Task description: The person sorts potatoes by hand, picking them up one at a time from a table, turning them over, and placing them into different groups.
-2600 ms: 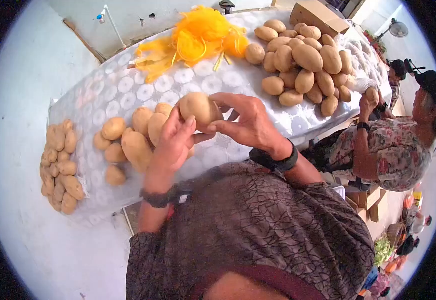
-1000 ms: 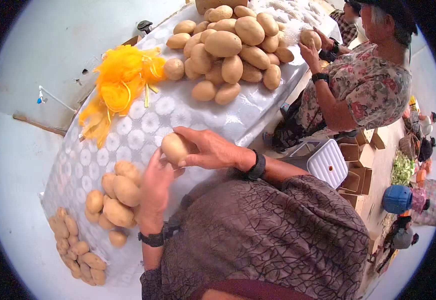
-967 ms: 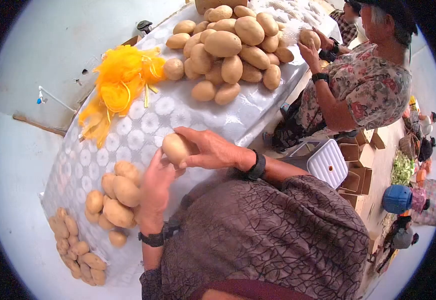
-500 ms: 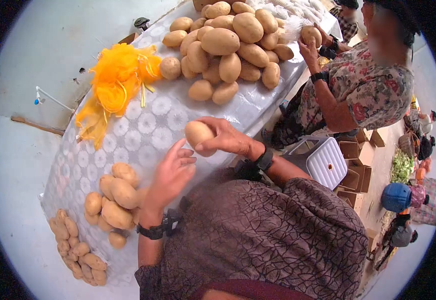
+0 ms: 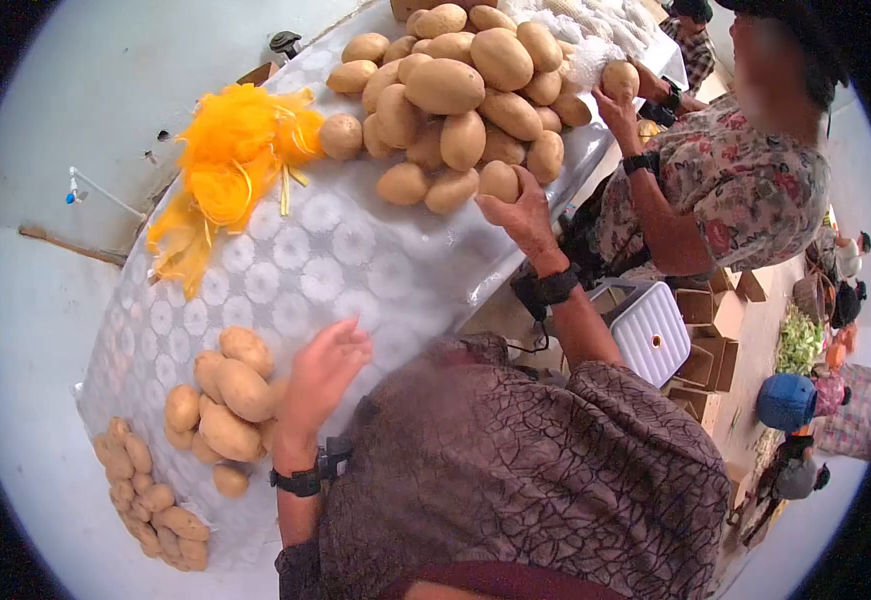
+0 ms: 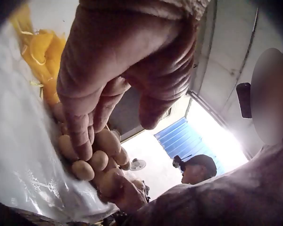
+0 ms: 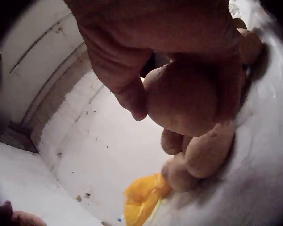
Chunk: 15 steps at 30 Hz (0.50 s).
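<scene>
In the head view my right hand point(image 5: 528, 215) grips a potato point(image 5: 499, 182) at the near edge of the big potato pile point(image 5: 444, 86). The right wrist view shows thumb and fingers around that potato point(image 7: 181, 99), with more potatoes point(image 7: 210, 150) just beyond it. My left hand point(image 5: 328, 365) hangs in the air over the table, fingers loosely extended and holding nothing. Beside it on the left lies a small group of potatoes point(image 5: 231, 430). In the left wrist view the left hand's relaxed fingers point(image 6: 82, 136) point down, with the pile behind them.
Orange mesh bags point(image 5: 231, 165) lie bunched by the wall. A netted bag of potatoes point(image 5: 151, 500) sits at the table's far left end. Another person point(image 5: 696, 190) holds a potato point(image 5: 620, 78) beside white netting. A white stool point(image 5: 651, 335) stands below the patterned tablecloth point(image 5: 306, 270).
Both hands held one potato together earlier. The left hand let go and drew slightly back, while the right hand carried the potato across to the large pile. The head view also turned rightward.
</scene>
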Available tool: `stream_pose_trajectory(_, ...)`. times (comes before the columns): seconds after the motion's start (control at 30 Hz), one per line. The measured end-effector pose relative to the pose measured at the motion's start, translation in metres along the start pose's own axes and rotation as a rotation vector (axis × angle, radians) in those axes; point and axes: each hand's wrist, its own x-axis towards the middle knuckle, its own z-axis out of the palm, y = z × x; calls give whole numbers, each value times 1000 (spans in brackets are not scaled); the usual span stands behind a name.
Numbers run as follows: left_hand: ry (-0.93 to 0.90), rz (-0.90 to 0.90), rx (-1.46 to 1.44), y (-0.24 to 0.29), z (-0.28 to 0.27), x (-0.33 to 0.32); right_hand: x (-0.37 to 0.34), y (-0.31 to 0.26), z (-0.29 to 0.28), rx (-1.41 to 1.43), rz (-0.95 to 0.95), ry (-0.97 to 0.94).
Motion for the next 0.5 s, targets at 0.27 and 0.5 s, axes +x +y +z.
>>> stream_pose_trajectory(0.27,77,2,-121,-13,-6,-10,16,7,8,-490,-107,128)
stream_pose_trajectory(0.5,102,22,-74,-25,-10,-21,24,33,9,-583,-256,77)
